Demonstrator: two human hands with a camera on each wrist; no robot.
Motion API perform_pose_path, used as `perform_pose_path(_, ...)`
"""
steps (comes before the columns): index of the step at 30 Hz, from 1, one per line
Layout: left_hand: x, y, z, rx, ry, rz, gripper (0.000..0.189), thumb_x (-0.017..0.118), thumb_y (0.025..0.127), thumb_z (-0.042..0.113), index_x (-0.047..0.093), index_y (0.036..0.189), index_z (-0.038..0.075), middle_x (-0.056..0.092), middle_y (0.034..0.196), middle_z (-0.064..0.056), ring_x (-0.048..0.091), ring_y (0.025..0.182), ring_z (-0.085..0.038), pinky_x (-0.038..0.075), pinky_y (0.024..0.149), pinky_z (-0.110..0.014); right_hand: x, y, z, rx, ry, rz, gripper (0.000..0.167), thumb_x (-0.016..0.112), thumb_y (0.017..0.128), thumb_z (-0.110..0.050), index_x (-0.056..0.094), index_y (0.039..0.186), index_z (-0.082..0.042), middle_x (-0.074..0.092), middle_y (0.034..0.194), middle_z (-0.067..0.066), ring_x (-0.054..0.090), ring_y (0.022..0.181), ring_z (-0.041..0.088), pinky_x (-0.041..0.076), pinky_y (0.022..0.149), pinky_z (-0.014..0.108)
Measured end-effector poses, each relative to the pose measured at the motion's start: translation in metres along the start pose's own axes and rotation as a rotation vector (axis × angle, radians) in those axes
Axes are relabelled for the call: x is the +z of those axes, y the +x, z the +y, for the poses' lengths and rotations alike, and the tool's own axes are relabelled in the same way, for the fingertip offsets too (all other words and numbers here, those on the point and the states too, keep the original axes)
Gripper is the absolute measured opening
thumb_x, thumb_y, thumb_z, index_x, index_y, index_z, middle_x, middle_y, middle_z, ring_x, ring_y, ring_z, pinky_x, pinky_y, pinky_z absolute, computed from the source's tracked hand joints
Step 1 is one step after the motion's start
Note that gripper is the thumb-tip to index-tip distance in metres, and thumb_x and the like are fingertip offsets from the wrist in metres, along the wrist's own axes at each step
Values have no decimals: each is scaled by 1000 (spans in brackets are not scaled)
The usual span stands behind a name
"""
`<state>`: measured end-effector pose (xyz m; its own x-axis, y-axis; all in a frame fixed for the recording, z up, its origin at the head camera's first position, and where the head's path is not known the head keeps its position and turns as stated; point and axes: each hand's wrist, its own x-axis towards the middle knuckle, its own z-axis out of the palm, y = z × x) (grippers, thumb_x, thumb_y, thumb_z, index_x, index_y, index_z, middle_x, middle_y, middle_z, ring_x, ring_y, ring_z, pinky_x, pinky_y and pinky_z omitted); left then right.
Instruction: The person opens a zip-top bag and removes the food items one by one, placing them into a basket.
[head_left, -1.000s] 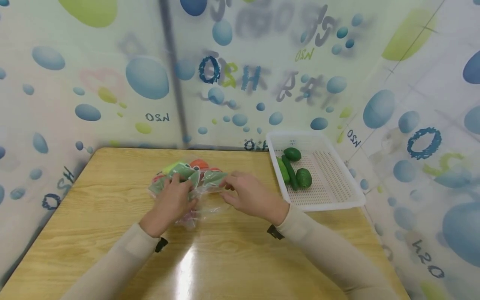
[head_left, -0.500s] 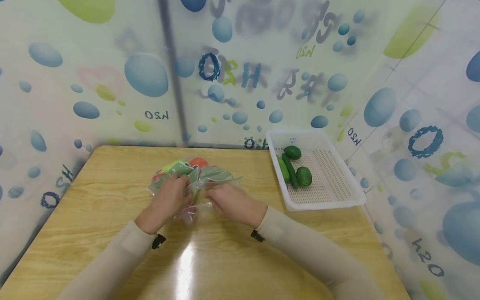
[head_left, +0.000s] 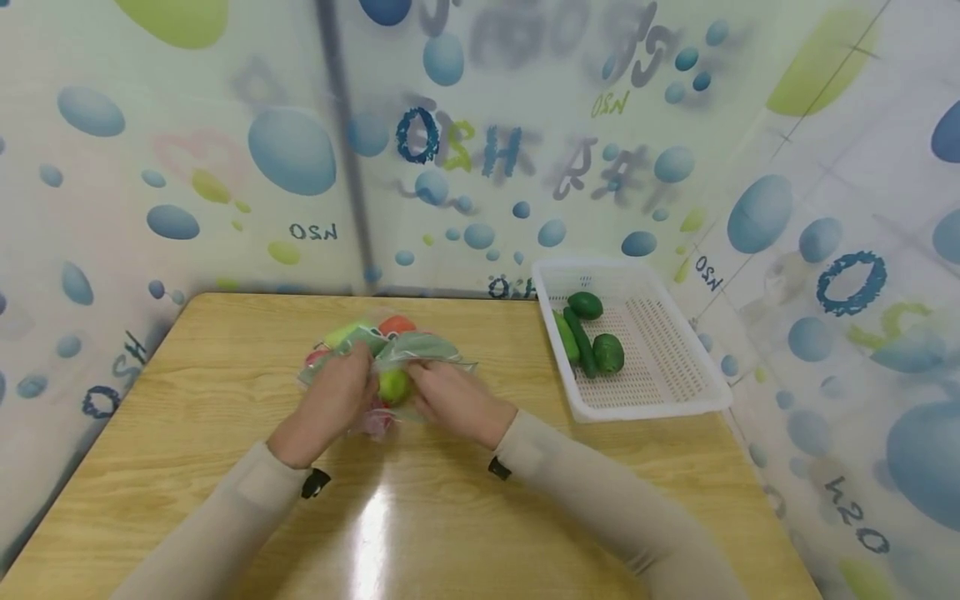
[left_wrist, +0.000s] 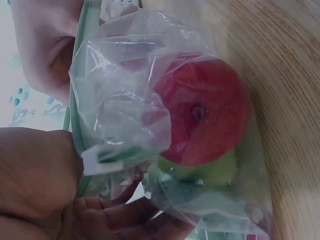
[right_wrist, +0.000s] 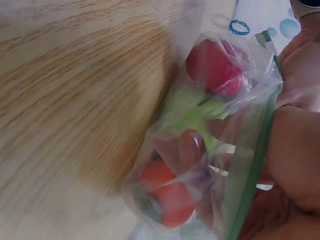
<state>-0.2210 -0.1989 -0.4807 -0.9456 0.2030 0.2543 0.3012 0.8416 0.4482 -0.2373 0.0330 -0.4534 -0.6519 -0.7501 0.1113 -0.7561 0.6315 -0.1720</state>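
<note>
A clear zip bag (head_left: pixel 420 346) with a green zip strip lies on the wooden table, its mouth facing me. Through the plastic show a red apple-like fruit (left_wrist: pixel 205 110), a green fruit (head_left: pixel 393 385) and an orange-red fruit (right_wrist: pixel 172 195). My left hand (head_left: pixel 337 400) grips the mouth's left side, thumb outside the strip and fingers reaching past it. At the right side, my right hand (head_left: pixel 461 402) holds the edge; fingers (right_wrist: pixel 192 150) show through the plastic near the green fruit. Both hands hide part of the bag.
To the right stands a white perforated basket (head_left: pixel 667 350) holding several green vegetables, among them a long cucumber-like one (head_left: pixel 580 342) and a rounded one (head_left: pixel 608 355). A patterned wall covering (head_left: pixel 480 192) rises behind the wooden table (head_left: pixel 450 517).
My right hand has moved left from the bag's right end to its mouth. The mouth has parted, and the green fruit now shows between my hands. The left hand has shifted slightly.
</note>
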Motion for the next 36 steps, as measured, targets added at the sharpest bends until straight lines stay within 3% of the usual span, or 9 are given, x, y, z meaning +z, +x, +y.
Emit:
perform_pose_path(3, -8, -2, 10, -47, -12, -31, 10, 62, 106, 1, 56, 113, -3, 62, 81, -15, 59, 66, -29, 47, 55, -40, 1, 3, -2, 33, 13, -17, 50, 79, 112, -17, 65, 157, -2, 76, 150, 14, 79, 129, 25, 64, 116, 36)
perform_pose_path(5, -22, -4, 26, -96, -37, -89, 12, 62, 108, 0, 55, 116, -5, 63, 82, -16, 60, 68, -30, 49, 56, -39, 3, 5, -3, 58, 13, -24, 57, 81, 112, -23, 61, 162, -4, 71, 160, 15, 75, 141, 26, 59, 125, 38)
perform_pose_path(10, -28, -6, 35, -106, -13, -105, 18, 63, 109, -1, 55, 124, -8, 64, 80, -17, 60, 64, -28, 48, 54, -38, 8, 11, -6, 119, -26, -49, 74, 82, 111, -40, 54, 172, -9, 58, 175, 19, 66, 155, 33, 56, 129, 46)
perform_pose_path(14, -26, -6, 36, -109, 1, -103, 21, 64, 107, -1, 57, 126, -9, 65, 80, -18, 61, 64, -29, 49, 54, -40, 13, 15, -9, 117, -109, -26, 80, 82, 109, -51, 54, 172, -11, 57, 175, 20, 66, 155, 33, 58, 128, 46)
perform_pose_path(19, -24, -6, 34, -129, -5, -151, 23, 64, 109, 1, 57, 129, -8, 68, 86, -20, 65, 68, -29, 53, 57, -41, 15, 16, -10, 92, -174, 23, 83, 88, 105, -53, 57, 164, -2, 66, 164, 18, 70, 148, 29, 54, 132, 41)
perform_pose_path(24, -25, -8, 36, -141, -33, -188, 25, 66, 111, 2, 58, 133, -8, 70, 91, -19, 66, 71, -26, 54, 59, -38, 16, 16, -8, 89, -140, -1, 83, 91, 102, -51, 58, 161, -2, 70, 160, 16, 72, 144, 26, 53, 133, 41)
perform_pose_path(31, -22, -9, 34, -133, -57, -182, 23, 69, 108, 2, 61, 128, -7, 71, 89, -17, 65, 67, -23, 54, 57, -34, 15, 15, -7, 78, -71, -68, 73, 90, 104, -48, 61, 166, -21, 63, 172, 9, 63, 155, 26, 47, 138, 45)
perform_pose_path(36, -22, -7, 34, -134, -73, -187, 23, 72, 108, 3, 62, 127, -6, 72, 91, -16, 65, 67, -22, 54, 57, -34, 13, 13, -6, 73, -18, -73, 75, 89, 105, -45, 59, 167, -17, 65, 169, 11, 67, 150, 27, 52, 134, 44)
